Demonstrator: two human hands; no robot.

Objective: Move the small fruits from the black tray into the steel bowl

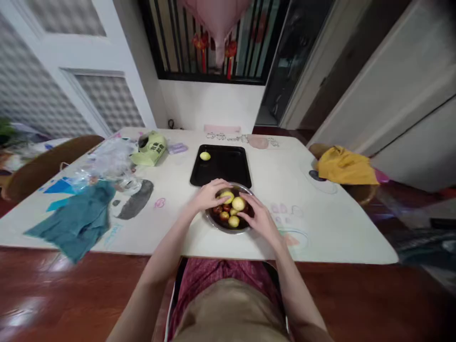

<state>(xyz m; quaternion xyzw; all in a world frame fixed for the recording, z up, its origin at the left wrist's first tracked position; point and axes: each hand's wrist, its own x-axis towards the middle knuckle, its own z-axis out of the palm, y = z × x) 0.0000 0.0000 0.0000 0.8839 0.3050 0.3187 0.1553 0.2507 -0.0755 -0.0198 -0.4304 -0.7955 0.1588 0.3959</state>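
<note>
A round metal bowl (231, 231) near the table's front edge holds several small round fruits, some yellow and some reddish brown. At the bowl's left side, my left hand (210, 195) is closed around a yellow fruit (227, 196), thumb and fingers on either side. My right hand (262, 219) reaches in from the right and grips another yellow fruit (238, 204) between thumb and fingers. Both are just above the others. Behind the bowl lies a black tray (224, 166), with a single yellow-green fruit (205, 156) at its far left.
On the left of the white table (171, 237) are a teal cloth (80, 216), clear plastic bags (112, 159) and a light green cap (152, 148). A yellow garment (345, 166) hangs over a chair at the right. A pink balloon (217, 19) hangs ahead.
</note>
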